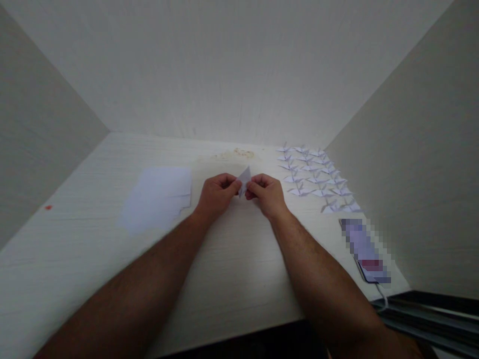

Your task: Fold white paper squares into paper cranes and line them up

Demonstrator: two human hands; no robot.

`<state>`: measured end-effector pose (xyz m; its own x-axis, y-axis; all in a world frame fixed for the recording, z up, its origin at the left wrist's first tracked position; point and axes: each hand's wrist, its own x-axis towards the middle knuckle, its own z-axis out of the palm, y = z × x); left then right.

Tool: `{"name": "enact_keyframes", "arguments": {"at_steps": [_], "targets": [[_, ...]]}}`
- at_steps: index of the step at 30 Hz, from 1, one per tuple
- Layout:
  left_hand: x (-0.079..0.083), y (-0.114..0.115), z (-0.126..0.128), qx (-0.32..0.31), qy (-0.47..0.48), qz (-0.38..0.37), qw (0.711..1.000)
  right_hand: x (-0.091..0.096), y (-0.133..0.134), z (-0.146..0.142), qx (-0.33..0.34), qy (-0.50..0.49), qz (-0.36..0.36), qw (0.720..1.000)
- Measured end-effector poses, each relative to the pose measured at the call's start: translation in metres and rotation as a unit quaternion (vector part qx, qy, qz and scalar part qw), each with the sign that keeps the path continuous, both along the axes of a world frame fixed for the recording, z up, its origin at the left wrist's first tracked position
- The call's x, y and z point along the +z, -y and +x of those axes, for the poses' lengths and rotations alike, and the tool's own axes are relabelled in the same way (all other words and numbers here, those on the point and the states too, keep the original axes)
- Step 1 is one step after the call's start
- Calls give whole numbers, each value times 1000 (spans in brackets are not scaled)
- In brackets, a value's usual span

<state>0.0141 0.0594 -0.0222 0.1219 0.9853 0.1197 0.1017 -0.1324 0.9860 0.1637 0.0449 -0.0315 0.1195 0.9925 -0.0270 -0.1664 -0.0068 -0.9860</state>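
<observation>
A small piece of folded white paper (244,176) is held up between my two hands near the middle of the table, one pointed corner upward. My left hand (220,192) pinches its left side between thumb and fingers. On the opposite side, my right hand (267,193) grips the paper the same way. Both hands are closed, and the fingertips behind the paper are partly hidden. To the right of my right hand stand several folded paper cranes (316,177) in rows. Left of my left hand lie white paper sheets (159,197).
A phone (364,252) with a blurred screen lies at the right edge, a white cable (383,299) running from it. Walls enclose the table (232,279) at the back and both sides. A small red spot (48,207) shows at far left, brownish stains (243,153) at the back.
</observation>
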Motion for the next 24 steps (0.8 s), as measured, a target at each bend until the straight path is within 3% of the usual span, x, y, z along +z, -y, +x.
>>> {"name": "enact_keyframes", "arguments": {"at_steps": [18,24], "targets": [[-5,-2,-2,4,11,-22,1000,5,6,-4,4,157,17,987],[-6,-2,-3,16,46,-49,998,5,6,-7,0,140,19,990]]}}
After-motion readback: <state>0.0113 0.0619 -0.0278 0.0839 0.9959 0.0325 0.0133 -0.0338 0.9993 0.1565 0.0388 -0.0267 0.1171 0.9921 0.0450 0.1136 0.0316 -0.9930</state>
